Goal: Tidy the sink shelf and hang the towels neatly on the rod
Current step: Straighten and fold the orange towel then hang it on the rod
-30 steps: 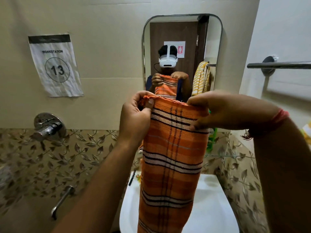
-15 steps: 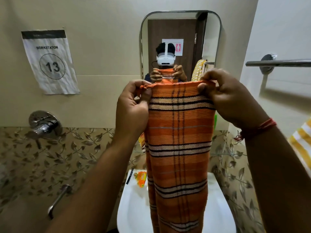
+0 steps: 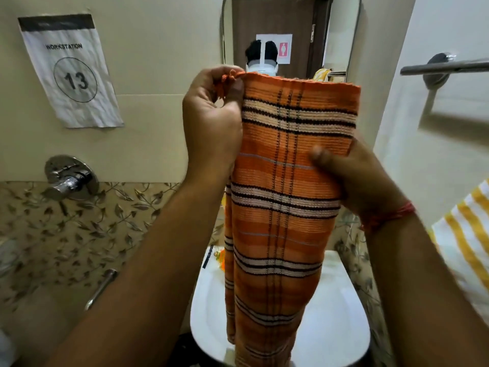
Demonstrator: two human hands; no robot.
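Right hand [image 3: 354,178] has dropped from the towel's top corner to its right edge midway down, thumb across the front, gripping the fold. Left hand [image 3: 211,120] pinches the top left corner. Orange striped towel [image 3: 285,197] hangs folded between both hands above the white sink [image 3: 336,321], well left of the rod [image 3: 444,67]. Yellow striped towel [image 3: 465,234] at far right.
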